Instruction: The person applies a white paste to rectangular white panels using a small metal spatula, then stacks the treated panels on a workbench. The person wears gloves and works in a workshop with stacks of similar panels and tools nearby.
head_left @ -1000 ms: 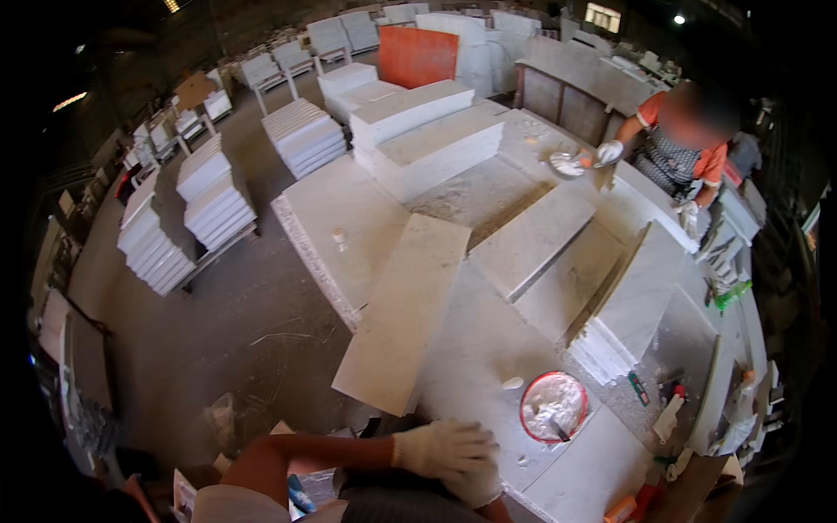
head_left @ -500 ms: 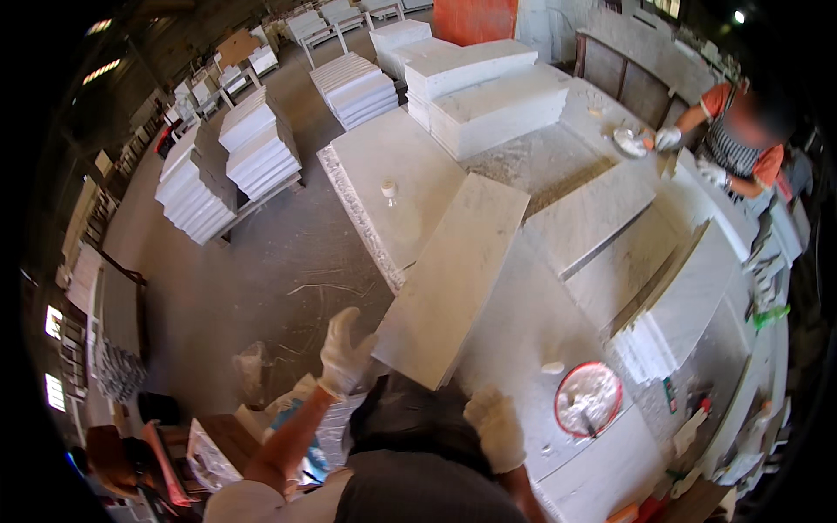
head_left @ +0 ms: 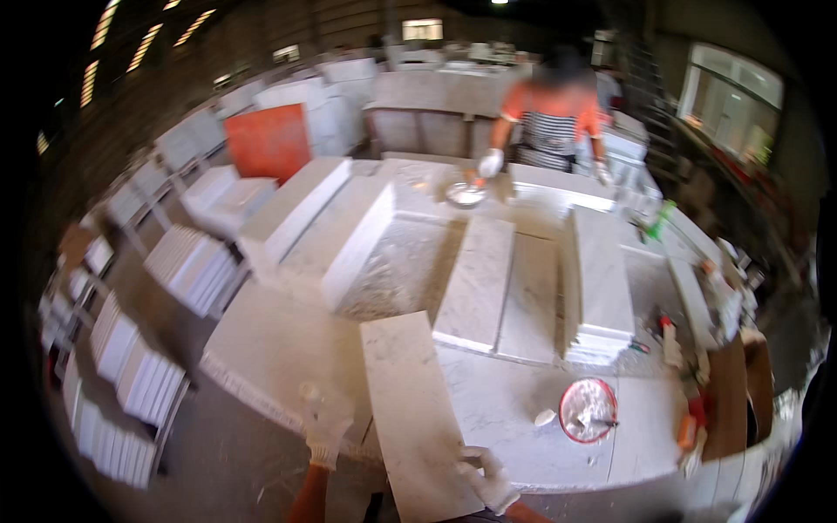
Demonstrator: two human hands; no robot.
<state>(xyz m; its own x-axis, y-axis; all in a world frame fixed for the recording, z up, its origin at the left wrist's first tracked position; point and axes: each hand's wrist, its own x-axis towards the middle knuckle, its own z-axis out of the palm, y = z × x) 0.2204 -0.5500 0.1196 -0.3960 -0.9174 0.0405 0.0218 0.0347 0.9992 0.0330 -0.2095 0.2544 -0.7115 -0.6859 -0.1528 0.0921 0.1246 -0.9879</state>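
Note:
A long pale marble slab lies at the near side of the work table, its near end close to my body. My right hand, in a white work glove, is at the slab's right edge near that end. Its thumb and fingers are apart in a loose curve, with nothing visible between them. Left of the slab, my left hand, also gloved, reaches over a wide pale slab. Motion smears its fingers. A pale blur at the fingertips could be fingers or a small white jar; I cannot tell which.
A red-rimmed bowl of white paste holds a tool, right of the slab. Stacked slabs stand beyond it; thicker stacks stand farther left. Across the table, a person in orange sleeves works beside a metal bowl.
My view has lifted and turned right, bringing the co-worker toward the middle. My left hand has moved from beside the slab's near end to over the wide slab; my right hand now meets the marble slab's edge.

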